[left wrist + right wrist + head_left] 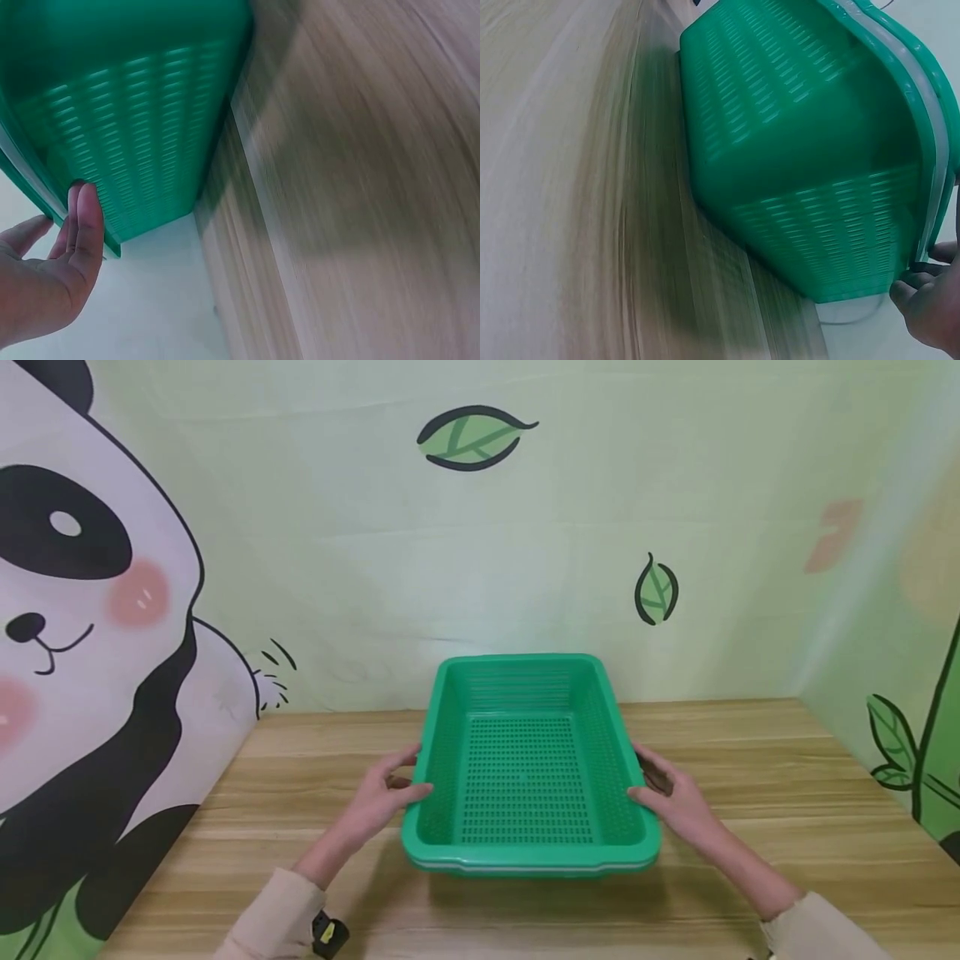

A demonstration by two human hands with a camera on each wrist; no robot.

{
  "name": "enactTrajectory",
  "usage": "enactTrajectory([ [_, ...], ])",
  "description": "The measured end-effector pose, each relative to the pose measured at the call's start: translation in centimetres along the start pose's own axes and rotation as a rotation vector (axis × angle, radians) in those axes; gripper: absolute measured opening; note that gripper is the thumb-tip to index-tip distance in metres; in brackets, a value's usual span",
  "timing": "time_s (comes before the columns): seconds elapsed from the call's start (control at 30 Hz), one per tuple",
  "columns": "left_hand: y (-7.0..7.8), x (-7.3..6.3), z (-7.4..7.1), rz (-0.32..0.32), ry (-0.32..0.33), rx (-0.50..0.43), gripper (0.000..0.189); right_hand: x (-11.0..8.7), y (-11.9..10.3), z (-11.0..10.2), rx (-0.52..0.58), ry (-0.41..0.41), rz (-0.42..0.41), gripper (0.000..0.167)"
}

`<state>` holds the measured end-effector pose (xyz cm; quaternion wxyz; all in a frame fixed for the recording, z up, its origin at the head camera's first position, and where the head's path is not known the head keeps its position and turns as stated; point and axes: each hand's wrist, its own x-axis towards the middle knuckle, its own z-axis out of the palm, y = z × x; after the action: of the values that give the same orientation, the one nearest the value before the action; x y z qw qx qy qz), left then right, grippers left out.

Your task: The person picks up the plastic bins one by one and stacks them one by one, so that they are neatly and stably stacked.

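Observation:
A rectangular green plastic basket (528,855) with slotted walls and a perforated floor is in the middle of the head view, nothing inside it. Below its rim run a pale band (932,142) and a further green rim, so it looks nested in others as a stack. My left hand (375,802) grips the left long side, thumb over the rim and fingers underneath; the left wrist view shows those fingers (90,217) against the outer wall. On the opposite side my right hand (682,806) holds the rim the same way. The stack's base is close over the table.
A wood-grain table (750,768) spreads under the stack. Behind it hangs a pale green backdrop (360,527) with printed leaves, and a large printed panda (67,635) covers the left side. A small black and yellow object (328,933) shows beside the left sleeve.

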<state>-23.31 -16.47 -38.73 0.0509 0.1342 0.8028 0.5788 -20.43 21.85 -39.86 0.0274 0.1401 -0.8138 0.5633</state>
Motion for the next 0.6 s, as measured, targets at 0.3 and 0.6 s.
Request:
enactTrajectory([
  [0.3,0.0,0.2,1.1,0.004,0.016,-0.017,0.061,-0.4,0.2,-0.8,-0.032,0.016,0.009,0.061],
  [0.6,-0.1,0.3,1.7,0.008,0.028,-0.03,0.061,-0.6,0.3,-1.3,-0.02,0.008,-0.009,0.06],
])
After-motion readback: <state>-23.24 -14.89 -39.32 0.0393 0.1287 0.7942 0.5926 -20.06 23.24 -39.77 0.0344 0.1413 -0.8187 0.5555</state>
